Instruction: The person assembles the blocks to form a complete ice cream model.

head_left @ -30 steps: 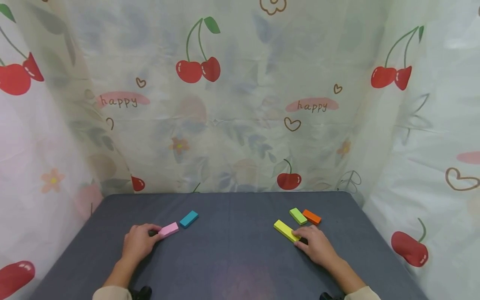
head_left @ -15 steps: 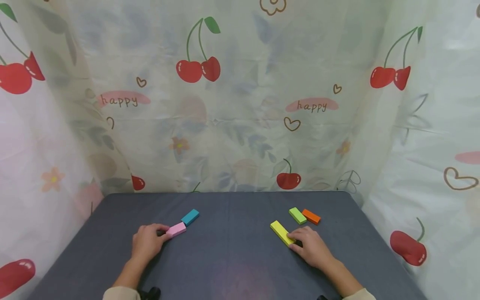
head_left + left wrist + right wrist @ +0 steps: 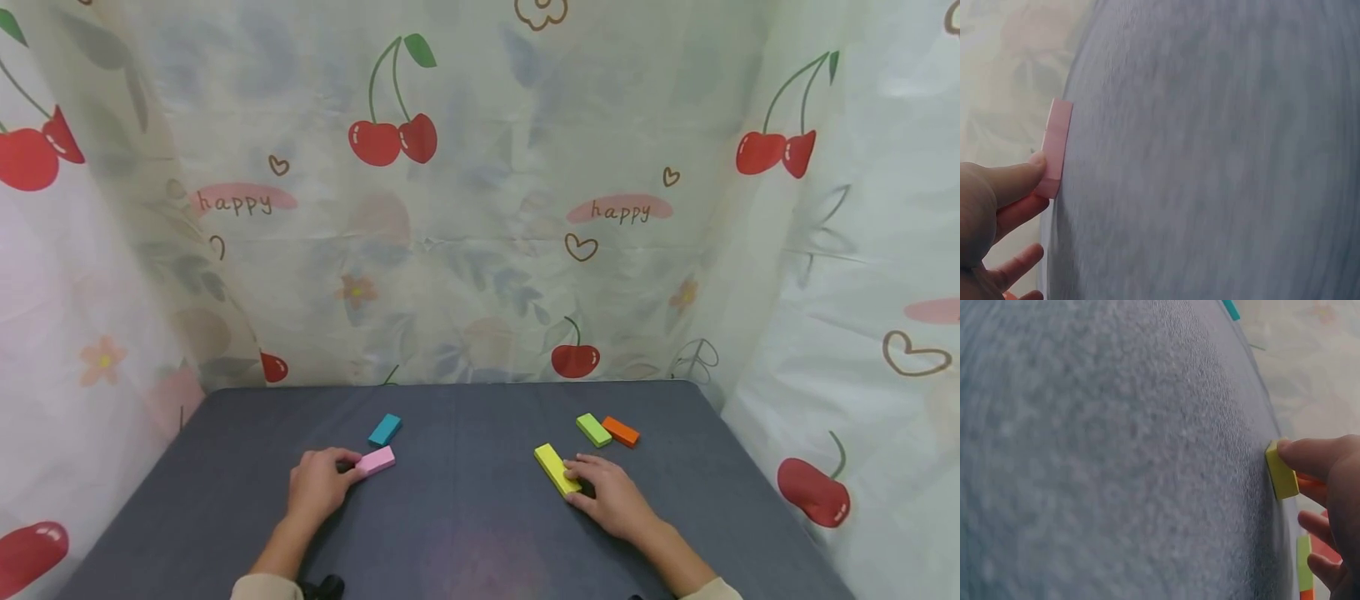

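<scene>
Left hand (image 3: 321,485): narrow pinch, pink block (image 3: 377,460) | right hand (image 3: 611,497): same, yellow block (image 3: 552,465), far side hidden

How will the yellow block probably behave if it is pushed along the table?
The yellow block looks stiff, judging by its straight edges. Its flat faces suggest sliding rather than rolling. Being long and low, it seems unlikely to tip.
</scene>
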{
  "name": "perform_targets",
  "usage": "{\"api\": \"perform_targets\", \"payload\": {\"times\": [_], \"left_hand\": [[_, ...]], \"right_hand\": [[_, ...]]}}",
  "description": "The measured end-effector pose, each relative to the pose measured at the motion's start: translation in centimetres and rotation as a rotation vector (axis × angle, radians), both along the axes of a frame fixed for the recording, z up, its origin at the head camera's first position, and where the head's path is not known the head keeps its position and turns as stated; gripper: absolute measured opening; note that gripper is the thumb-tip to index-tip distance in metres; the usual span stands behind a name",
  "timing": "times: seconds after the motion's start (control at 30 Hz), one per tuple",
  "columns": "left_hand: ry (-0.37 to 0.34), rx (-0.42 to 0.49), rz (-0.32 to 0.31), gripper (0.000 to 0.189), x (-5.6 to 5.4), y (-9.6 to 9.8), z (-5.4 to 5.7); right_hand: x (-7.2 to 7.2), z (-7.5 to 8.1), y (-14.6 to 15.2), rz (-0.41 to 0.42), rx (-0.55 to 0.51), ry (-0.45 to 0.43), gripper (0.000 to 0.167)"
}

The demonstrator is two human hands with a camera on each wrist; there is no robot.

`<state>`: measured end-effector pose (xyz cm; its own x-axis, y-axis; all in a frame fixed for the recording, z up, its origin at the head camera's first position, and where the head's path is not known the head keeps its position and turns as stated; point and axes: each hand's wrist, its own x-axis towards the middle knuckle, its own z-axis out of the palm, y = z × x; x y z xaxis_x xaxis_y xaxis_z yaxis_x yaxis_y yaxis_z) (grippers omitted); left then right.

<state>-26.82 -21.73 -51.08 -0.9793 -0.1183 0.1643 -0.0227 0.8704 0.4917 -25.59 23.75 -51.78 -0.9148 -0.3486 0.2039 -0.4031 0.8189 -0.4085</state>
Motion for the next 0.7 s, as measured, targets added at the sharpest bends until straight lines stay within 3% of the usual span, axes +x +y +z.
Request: {"api": "perform_targets", "payload": {"times": [0.23, 0.7], "left_hand": [[-0.005, 0.019, -0.015, 0.023, -0.1, 1.6, -0.1], [0.019, 0.062, -0.042, 0.018, -0.5, 4.7, -0.4]], "right_hand": [[0.2, 0.2, -0.8, 0.015, 0.023, 0.048, 0.031], [1.0, 0.8, -2.4, 0.096, 0.056, 0.033, 0.032]]}}
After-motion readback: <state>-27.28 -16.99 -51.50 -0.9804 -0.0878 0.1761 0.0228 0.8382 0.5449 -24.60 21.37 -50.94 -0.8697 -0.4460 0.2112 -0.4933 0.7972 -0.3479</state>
